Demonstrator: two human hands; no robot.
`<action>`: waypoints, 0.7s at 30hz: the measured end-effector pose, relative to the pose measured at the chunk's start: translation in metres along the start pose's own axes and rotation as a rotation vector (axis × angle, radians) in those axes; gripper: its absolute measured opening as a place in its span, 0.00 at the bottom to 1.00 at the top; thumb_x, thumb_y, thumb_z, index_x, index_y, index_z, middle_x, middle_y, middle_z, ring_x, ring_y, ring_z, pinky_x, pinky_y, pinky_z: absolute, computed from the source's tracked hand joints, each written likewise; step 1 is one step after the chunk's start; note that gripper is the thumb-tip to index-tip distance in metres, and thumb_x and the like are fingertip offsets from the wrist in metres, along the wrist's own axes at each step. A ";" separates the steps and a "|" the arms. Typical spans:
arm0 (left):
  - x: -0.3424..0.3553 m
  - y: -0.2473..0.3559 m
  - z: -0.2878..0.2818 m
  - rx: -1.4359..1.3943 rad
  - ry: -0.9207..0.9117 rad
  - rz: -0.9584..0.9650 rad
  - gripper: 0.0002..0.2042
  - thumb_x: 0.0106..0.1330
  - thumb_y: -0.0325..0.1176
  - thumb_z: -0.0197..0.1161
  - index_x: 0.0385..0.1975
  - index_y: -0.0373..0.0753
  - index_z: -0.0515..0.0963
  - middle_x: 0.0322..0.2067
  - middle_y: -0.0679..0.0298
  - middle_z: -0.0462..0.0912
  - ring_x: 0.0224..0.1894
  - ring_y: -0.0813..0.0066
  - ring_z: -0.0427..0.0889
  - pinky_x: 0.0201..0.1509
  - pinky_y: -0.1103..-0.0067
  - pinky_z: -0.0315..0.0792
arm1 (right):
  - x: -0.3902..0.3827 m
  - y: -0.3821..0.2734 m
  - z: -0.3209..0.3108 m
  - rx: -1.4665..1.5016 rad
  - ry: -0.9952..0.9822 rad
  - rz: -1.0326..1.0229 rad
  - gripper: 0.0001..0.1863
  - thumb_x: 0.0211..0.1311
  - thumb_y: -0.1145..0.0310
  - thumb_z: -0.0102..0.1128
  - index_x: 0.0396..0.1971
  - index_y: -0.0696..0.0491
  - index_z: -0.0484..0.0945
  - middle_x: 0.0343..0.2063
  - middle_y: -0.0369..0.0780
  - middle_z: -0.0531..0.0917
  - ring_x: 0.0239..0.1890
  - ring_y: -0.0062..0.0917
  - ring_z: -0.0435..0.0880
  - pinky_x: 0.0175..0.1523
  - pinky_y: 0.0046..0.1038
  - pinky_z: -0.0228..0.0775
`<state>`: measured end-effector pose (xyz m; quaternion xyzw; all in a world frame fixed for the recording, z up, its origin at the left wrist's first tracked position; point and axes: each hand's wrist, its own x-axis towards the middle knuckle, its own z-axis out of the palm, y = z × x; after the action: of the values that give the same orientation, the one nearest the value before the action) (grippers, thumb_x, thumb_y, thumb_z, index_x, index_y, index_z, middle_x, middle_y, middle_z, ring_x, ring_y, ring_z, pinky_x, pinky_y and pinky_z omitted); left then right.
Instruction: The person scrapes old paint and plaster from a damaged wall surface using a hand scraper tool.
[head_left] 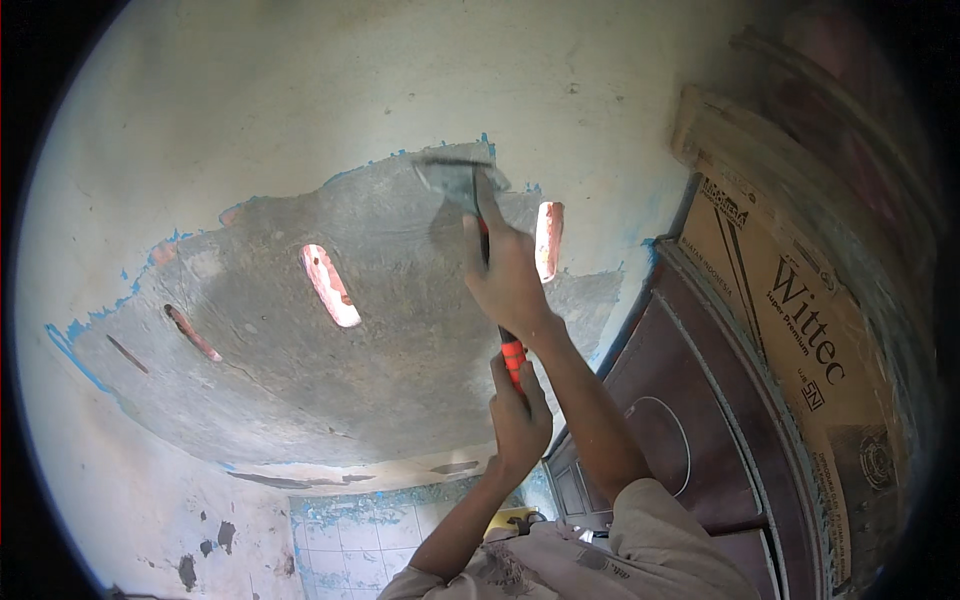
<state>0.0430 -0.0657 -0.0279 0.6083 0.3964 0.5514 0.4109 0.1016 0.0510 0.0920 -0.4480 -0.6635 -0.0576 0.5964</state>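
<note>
A long-handled scraper (455,180) with a wide, motion-blurred blade and a black and red handle is in both my hands. Its blade lies over the upper edge of a bare grey patch (400,290) on the pale painted wall (380,90). My right hand (507,278) is closed round the upper handle, a finger or thumb stretched along it toward the blade. Lower down, my left hand (522,422) grips the handle's end, just below the red part. Ragged blue paint shows along the patch's border. Whether the blade touches the wall is unclear.
Slots pierce the grey patch, including a bright opening (330,286) left of my hands and another bright opening (548,241) right of them. A dark brown door (650,400) stands at right, beside a large cardboard sheet (800,330). White tiles (360,545) show at lower left.
</note>
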 end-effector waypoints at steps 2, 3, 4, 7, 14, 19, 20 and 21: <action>0.009 0.006 -0.003 -0.007 -0.021 0.037 0.17 0.81 0.36 0.45 0.60 0.29 0.60 0.16 0.53 0.75 0.17 0.60 0.80 0.21 0.67 0.67 | 0.009 -0.007 -0.002 0.023 -0.028 0.032 0.29 0.77 0.67 0.49 0.73 0.62 0.59 0.11 0.46 0.72 0.13 0.30 0.73 0.26 0.33 0.63; 0.009 0.006 -0.002 -0.009 -0.024 0.037 0.17 0.81 0.36 0.45 0.60 0.29 0.60 0.16 0.53 0.75 0.17 0.60 0.80 0.21 0.67 0.67 | 0.012 -0.010 -0.004 0.038 -0.049 0.059 0.29 0.78 0.66 0.49 0.73 0.61 0.59 0.11 0.46 0.72 0.14 0.30 0.73 0.26 0.33 0.63; 0.008 0.005 -0.001 -0.006 -0.023 0.036 0.17 0.81 0.36 0.44 0.60 0.29 0.60 0.16 0.54 0.75 0.17 0.60 0.80 0.21 0.67 0.67 | 0.011 -0.008 -0.004 0.035 -0.048 0.060 0.29 0.78 0.66 0.49 0.73 0.61 0.59 0.11 0.46 0.72 0.14 0.30 0.73 0.26 0.33 0.63; -0.002 -0.003 0.004 -0.021 -0.019 0.006 0.17 0.81 0.36 0.44 0.60 0.29 0.60 0.16 0.53 0.76 0.18 0.60 0.80 0.21 0.67 0.68 | 0.000 0.002 -0.001 0.027 -0.019 0.033 0.30 0.78 0.64 0.49 0.74 0.61 0.59 0.11 0.46 0.72 0.13 0.29 0.73 0.26 0.32 0.63; 0.013 0.009 0.005 -0.137 -0.023 0.052 0.15 0.83 0.40 0.42 0.55 0.33 0.62 0.18 0.70 0.69 0.17 0.87 0.68 0.18 0.82 0.62 | 0.020 -0.010 -0.009 0.029 -0.089 0.107 0.32 0.77 0.63 0.50 0.74 0.61 0.58 0.11 0.45 0.73 0.14 0.32 0.75 0.25 0.32 0.64; -0.002 -0.001 0.005 -0.088 -0.013 -0.030 0.16 0.81 0.36 0.45 0.58 0.30 0.63 0.18 0.54 0.76 0.20 0.67 0.80 0.23 0.69 0.68 | 0.002 -0.001 -0.005 0.046 -0.051 0.056 0.32 0.76 0.63 0.51 0.74 0.61 0.58 0.11 0.45 0.72 0.14 0.32 0.75 0.26 0.33 0.65; -0.004 -0.003 0.007 -0.088 -0.001 -0.035 0.16 0.81 0.36 0.45 0.58 0.30 0.63 0.18 0.54 0.76 0.20 0.68 0.80 0.24 0.70 0.67 | -0.001 0.001 -0.005 0.038 -0.055 0.051 0.32 0.76 0.63 0.51 0.74 0.61 0.58 0.11 0.44 0.72 0.13 0.32 0.74 0.26 0.33 0.65; -0.002 -0.002 0.007 -0.087 0.001 -0.036 0.16 0.81 0.36 0.45 0.58 0.30 0.63 0.18 0.54 0.76 0.20 0.68 0.80 0.24 0.70 0.67 | -0.002 -0.003 -0.007 0.033 -0.063 0.051 0.32 0.75 0.64 0.51 0.74 0.61 0.58 0.11 0.44 0.72 0.13 0.32 0.74 0.26 0.33 0.64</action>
<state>0.0498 -0.0674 -0.0311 0.5822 0.3832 0.5610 0.4467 0.1044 0.0440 0.0942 -0.4565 -0.6713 -0.0175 0.5836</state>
